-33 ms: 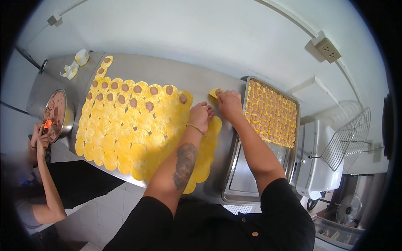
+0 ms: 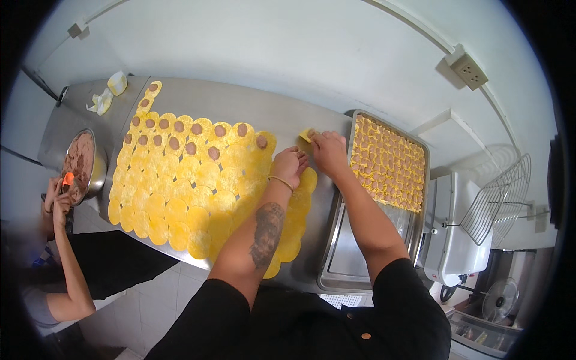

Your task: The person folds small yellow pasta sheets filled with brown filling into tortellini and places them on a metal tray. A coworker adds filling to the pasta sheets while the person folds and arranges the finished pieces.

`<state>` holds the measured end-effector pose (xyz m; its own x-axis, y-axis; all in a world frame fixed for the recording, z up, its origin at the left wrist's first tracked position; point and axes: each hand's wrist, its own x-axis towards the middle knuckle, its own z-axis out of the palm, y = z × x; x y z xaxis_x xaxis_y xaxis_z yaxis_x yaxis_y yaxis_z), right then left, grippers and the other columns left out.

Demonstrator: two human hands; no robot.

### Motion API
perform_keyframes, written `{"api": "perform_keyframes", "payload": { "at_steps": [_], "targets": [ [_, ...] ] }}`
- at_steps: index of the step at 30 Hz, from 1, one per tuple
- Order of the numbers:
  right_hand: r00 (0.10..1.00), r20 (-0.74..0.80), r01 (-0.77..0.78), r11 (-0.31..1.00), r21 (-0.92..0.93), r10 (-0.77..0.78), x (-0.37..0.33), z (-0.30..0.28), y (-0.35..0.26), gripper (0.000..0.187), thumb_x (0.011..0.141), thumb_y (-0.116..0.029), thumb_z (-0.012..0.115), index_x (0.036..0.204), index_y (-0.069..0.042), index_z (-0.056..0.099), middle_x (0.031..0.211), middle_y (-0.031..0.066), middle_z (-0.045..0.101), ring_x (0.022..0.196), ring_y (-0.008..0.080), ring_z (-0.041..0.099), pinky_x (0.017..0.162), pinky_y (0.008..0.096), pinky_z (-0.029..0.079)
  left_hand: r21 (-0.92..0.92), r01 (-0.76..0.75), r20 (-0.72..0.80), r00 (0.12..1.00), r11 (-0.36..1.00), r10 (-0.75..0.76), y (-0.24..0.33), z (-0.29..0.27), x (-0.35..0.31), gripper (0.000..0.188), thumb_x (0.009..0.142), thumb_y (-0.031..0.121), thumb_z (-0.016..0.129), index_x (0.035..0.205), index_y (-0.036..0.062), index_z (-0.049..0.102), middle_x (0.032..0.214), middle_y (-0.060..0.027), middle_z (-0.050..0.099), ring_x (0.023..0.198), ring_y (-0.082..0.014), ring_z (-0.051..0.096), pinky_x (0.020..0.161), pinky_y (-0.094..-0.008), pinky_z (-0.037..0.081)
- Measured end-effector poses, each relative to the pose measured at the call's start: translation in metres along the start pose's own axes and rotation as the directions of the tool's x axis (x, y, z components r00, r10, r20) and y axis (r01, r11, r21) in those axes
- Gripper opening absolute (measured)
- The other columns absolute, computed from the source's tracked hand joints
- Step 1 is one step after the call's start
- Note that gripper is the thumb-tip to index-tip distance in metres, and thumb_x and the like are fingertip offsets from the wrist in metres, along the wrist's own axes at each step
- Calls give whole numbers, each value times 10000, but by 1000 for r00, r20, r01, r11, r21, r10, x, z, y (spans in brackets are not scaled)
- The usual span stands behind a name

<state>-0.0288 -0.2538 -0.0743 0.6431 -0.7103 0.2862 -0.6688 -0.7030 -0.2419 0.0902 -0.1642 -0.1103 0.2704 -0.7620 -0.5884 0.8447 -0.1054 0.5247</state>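
Note:
My right hand (image 2: 329, 151) pinches a yellow dumpling wrapper (image 2: 305, 135) with a dab of brownish-pink meat filling (image 2: 312, 133), over the steel table. Close beside it, on the left, my left hand (image 2: 288, 165) has its fingers curled in; whatever may be in them is hidden. Under and left of my left forearm lie overlapping rows of round yellow wrappers (image 2: 207, 174). Balls of filling (image 2: 174, 143) sit on many wrappers in the far rows; the near rows are bare. To the right, a steel tray (image 2: 324, 264) holds close rows of filled yellow dumplings (image 2: 387, 165) in its far part.
At the left, a co-worker's hands (image 2: 60, 198) hold an orange-handled tool (image 2: 68, 179) at a steel bowl (image 2: 101, 171) of meat filling. Crumpled wrapping (image 2: 101, 101) lies at the far left. A wall bounds the steel table (image 2: 240, 99); a white appliance (image 2: 459, 234) and wire rack (image 2: 501, 198) stand right.

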Motion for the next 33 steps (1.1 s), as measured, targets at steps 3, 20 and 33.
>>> {"api": "perform_keyframes", "payload": {
  "at_steps": [3, 20, 33],
  "targets": [
    [1000, -2, -2, 997, 82, 2, -15, -20, -10, 163, 893, -134, 647, 1011, -120, 759, 921, 92, 685, 955, 327, 620, 890, 456, 428, -17, 79, 43, 996, 997, -78, -2, 12, 13, 381, 1020, 24, 487, 1390, -58, 525, 1202, -176, 668, 1071, -297, 685, 954, -419, 581],
    [898, 90, -40, -123, 992, 432, -70, -76, -107, 307, 1025, -142, 644, 1290, 7, 688, 1005, -9, 678, 820, 55, 575, 732, 232, 490, -4, -482, 324, 828, 876, 457, 59, 55, -160, 363, 1113, 118, 466, 1440, -32, 511, 1336, -109, 625, 1207, -194, 631, 1028, -339, 544],
    [938, 302, -171, -533, 829, 169, -91, -113, -167, 253, 1049, -85, 601, 1280, 14, 635, 1106, 49, 695, 942, 118, 645, 805, 273, 529, 236, -793, 231, 607, 562, 760, 50, -1, -262, 160, 1032, 55, 639, 1155, -32, 694, 1093, -61, 696, 918, -131, 651, 832, -312, 568]
  ]
}}
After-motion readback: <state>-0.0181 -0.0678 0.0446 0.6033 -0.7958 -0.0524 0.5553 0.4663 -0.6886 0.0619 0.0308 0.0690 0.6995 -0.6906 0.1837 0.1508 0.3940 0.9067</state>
